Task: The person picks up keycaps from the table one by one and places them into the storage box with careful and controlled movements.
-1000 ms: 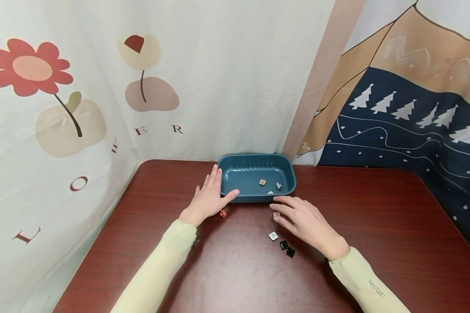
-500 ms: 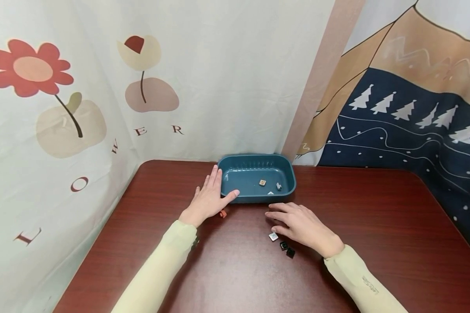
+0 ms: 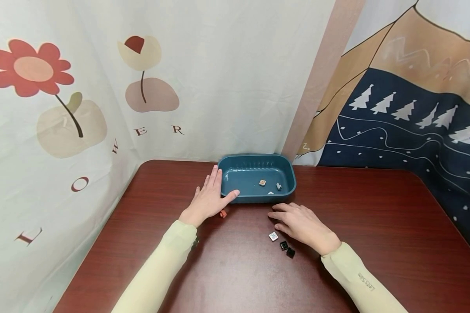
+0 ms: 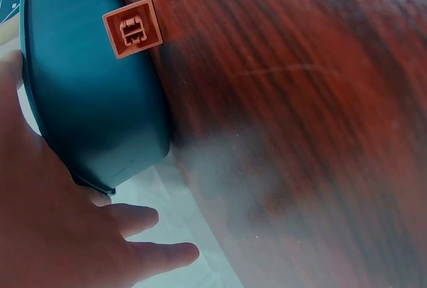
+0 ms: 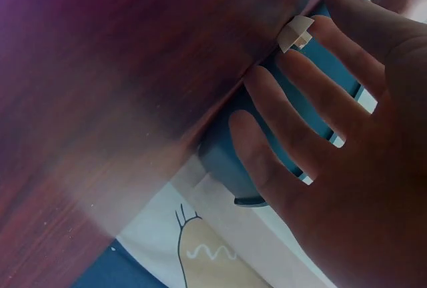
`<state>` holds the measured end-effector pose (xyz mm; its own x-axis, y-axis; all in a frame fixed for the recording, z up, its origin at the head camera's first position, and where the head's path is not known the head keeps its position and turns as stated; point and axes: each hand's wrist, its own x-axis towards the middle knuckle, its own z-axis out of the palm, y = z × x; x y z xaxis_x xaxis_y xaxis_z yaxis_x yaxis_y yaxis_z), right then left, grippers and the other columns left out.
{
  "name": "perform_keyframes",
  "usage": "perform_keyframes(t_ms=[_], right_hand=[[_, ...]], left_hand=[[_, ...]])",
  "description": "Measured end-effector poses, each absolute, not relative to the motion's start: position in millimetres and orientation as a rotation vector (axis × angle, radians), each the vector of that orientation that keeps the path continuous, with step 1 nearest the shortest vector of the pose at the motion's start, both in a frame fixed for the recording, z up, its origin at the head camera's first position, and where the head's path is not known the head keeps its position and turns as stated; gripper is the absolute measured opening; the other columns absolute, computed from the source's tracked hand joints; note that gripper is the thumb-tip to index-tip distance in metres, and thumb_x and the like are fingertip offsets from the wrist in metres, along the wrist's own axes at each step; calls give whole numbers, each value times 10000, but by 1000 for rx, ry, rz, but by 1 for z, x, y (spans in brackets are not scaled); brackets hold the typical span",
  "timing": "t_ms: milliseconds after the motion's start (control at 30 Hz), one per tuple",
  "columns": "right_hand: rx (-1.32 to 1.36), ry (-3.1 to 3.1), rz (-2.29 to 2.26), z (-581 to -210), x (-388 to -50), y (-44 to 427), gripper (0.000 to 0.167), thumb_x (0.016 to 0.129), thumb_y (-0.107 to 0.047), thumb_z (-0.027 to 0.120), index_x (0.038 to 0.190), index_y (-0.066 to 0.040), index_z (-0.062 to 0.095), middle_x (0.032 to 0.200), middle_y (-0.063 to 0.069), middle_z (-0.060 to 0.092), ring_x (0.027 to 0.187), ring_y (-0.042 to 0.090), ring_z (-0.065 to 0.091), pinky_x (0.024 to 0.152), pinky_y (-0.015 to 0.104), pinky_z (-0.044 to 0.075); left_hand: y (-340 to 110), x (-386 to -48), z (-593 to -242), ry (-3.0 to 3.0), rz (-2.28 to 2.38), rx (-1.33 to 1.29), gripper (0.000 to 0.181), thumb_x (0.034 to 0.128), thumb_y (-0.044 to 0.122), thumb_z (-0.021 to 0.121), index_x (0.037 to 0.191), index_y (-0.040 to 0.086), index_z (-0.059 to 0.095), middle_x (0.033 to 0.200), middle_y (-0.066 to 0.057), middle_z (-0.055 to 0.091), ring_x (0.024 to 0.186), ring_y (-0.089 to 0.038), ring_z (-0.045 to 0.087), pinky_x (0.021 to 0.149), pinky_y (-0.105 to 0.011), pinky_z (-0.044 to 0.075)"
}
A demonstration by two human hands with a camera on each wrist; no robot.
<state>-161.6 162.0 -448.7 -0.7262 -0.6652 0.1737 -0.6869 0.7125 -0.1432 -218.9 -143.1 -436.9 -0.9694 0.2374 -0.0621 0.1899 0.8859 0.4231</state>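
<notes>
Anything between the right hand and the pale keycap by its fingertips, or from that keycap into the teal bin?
Nothing visible between the right hand and the pale keycap. Into the teal bin, only its own near wall stands in the way. The left hand is off at the bin's left end.

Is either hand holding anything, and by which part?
Left hand rests against the tub, not gripping. Right hand is by the pale keycap; whether it's held cannot be told.
</notes>
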Motion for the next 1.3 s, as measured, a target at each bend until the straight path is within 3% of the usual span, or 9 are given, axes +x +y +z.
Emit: perform_keyframes(t_ms=[367, 900, 1300], right_hand=[[1090, -2798, 237, -449, -161, 160, 270, 884, -148, 832, 1152, -157, 796, 1091, 25, 686, 959, 218, 663, 738, 393, 568], [1066, -2777, 254, -449, -158, 165, 167, 875, -94, 830, 1028, -143, 785, 856, -2, 573, 747, 179, 633, 600, 325, 507], [1007, -2766, 225, -447, -157, 170, 159, 871, -148, 845, 1019, -167, 794, 893, -24, 622, 787, 157, 652, 619, 326, 507]], left_hand=[[-144, -219, -437, 2940, 647, 332, 1054, 971, 766, 424, 1670, 77, 40, 1744, -52, -76, 1575, -400, 121, 1182, -703, 169], [-145, -219, -438, 2935, 646, 325, 1049, 975, 758, 430, 1669, 77, 37, 1744, -60, -73, 1576, -400, 108, 1177, -710, 172], [-143, -219, -437, 2928, 649, 317, 1065, 963, 775, 428, 1671, 86, 29, 1741, -32, -103, 1579, -397, 94, 1187, -700, 155]])
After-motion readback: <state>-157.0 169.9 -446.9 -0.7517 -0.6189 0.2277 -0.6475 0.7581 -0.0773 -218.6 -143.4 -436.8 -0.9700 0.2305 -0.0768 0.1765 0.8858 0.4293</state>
